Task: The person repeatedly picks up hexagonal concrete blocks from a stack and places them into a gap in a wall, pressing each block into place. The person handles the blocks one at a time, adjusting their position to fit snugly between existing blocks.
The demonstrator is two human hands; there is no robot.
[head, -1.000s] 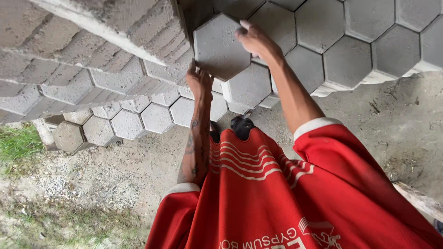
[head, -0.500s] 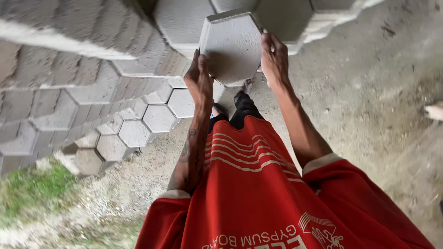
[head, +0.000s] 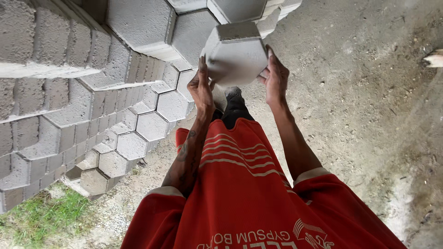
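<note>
1. Fingers [head: 202,74] of the left hand [head: 201,90] lie straight and close together, pressed flat against the left edge of a grey hexagonal paving block [head: 237,57].
2. Fingers [head: 272,62] of the right hand [head: 275,80] are likewise held together and press on the block's right edge, so the block is clamped between the two palms.
3. The block sits in the upper middle of the frame, off the ground, tilted so that one flat face and a thick side both show.
4. Just above and to the left of it, a stack of the same hexagonal blocks [head: 138,23] fills the upper left of the frame; the held block is very near the top row, but whether it touches that row cannot be told.
5. Lower rows of the stack [head: 134,138] run down the left side, their six-sided faces fitted edge to edge like honeycomb.
6. The person's red shirt [head: 244,198] with pale stripes fills the lower middle, both forearms reaching up from its short sleeves.
7. A dark shoe [head: 233,108] shows just under the block, between the forearms.
8. Bare, gritty ground [head: 369,101] covers the right side of the frame.
9. A patch of green grass [head: 41,216] lies in the lower left corner, beside the foot of the stack.
</note>
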